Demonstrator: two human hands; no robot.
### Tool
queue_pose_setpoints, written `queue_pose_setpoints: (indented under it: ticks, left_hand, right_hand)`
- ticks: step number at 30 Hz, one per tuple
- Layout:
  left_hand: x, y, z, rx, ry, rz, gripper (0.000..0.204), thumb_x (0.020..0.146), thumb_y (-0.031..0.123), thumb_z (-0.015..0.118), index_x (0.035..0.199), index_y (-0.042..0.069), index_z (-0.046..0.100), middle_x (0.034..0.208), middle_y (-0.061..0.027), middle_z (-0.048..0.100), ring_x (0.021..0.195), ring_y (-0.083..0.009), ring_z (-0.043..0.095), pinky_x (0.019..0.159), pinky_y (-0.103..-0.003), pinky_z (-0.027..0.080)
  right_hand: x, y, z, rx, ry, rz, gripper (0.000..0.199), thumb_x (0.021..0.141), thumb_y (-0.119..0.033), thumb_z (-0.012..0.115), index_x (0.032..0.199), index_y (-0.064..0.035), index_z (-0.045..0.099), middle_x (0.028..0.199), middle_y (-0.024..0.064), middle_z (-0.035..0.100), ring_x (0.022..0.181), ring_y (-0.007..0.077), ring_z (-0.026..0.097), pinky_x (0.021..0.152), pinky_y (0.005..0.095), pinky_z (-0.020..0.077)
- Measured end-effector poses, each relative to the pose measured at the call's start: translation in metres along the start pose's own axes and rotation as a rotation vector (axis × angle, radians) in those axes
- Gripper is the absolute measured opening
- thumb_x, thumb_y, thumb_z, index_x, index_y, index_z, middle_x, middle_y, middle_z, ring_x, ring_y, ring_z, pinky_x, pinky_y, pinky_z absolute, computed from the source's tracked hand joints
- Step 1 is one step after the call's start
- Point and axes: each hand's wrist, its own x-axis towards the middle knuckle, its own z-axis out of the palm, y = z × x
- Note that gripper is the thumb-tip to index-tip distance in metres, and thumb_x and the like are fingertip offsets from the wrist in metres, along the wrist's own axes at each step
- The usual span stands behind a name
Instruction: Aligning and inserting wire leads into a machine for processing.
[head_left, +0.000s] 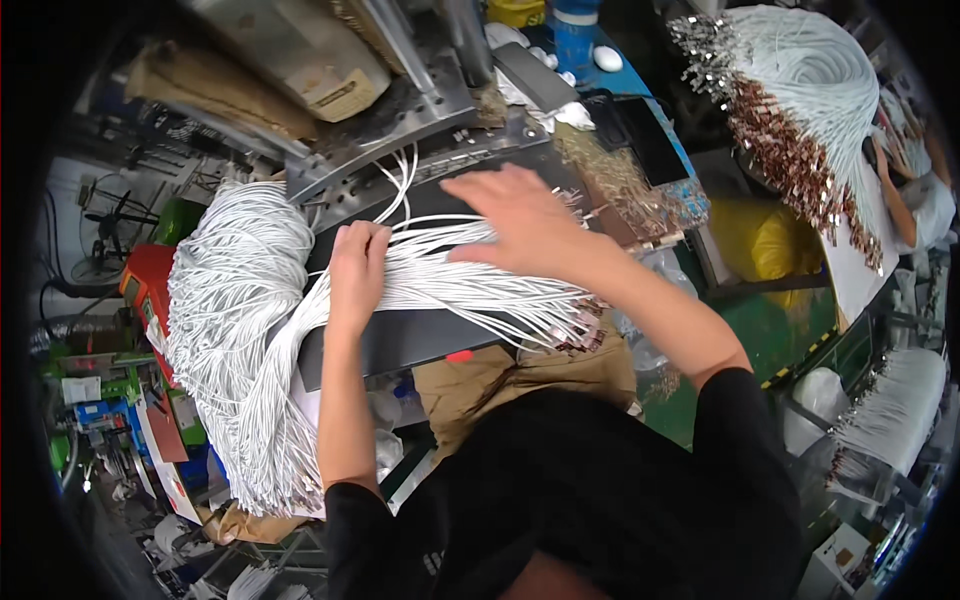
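Observation:
A fanned bundle of white wires (430, 270) lies across a dark work surface (390, 345) in front of me. Copper-coloured terminals (585, 328) show at its right end. My left hand (357, 270) is closed on the left part of the bundle with curled fingers. My right hand (522, 222) hovers at the upper right of the wires, fingers spread and holding nothing. A few loose wires (400, 180) stick out beyond the left hand, toward a metal machine plate (380, 150).
At left hangs a large heap of white wires (235, 270) beside a red machine (150, 290). A grey block (535, 75), a phone-like dark slab (645, 140) and a blue bottle (575, 40) sit at the back. Another person's arm (893, 190) is near copper-tipped wires (790, 130) at far right.

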Motion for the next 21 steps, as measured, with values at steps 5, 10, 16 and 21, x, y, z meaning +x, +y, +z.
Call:
queue_pose_setpoints:
  ticks: [5,10,16,21]
  left_hand:
    - [-0.027,-0.004,-0.012,-0.241,0.227,-0.228,0.013,0.095,0.013,0.062,0.094,0.000,0.062,0.083,-0.0167,0.060,0.084,-0.0361,0.057,0.076,-0.043,0.047]
    - [-0.032,-0.047,-0.013,0.252,0.122,0.044,0.017,0.097,0.016,0.061,0.095,-0.001,0.061,0.084,-0.0178,0.060,0.082,-0.0390,0.057,0.075,-0.045,0.046]
    - [0.006,-0.088,-0.017,0.178,0.025,0.148,0.022,0.097,0.021,0.062,0.095,0.000,0.062,0.088,-0.0174,0.062,0.086,-0.0396,0.059,0.076,-0.047,0.047]
    - [0.006,-0.076,-0.027,0.027,-0.190,0.146,0.021,0.096,0.021,0.064,0.095,0.000,0.062,0.085,-0.0155,0.061,0.083,-0.0370,0.059,0.075,-0.044,0.047]
  right_hand:
    - [0.048,-0.020,0.006,0.155,-0.751,0.151,0.033,0.093,-0.031,0.065,0.118,-0.0092,0.065,0.109,0.0169,0.071,0.101,0.0384,0.068,0.087,0.0472,0.0541]
    - [0.049,0.012,-0.049,-0.158,-0.518,0.015,0.015,0.088,-0.010,0.058,0.101,-0.0041,0.064,0.094,0.0165,0.070,0.095,0.0386,0.068,0.081,0.0501,0.0534]
    - [-0.003,0.031,-0.020,-0.222,-0.430,-0.015,0.011,0.090,-0.013,0.062,0.099,-0.0063,0.064,0.092,0.0151,0.064,0.092,0.0384,0.066,0.080,0.0481,0.0531]
    - [-0.010,0.036,-0.049,-0.144,-0.869,0.275,0.024,0.092,-0.017,0.059,0.112,-0.0038,0.063,0.117,0.0161,0.064,0.113,0.0365,0.062,0.093,0.0468,0.0485]
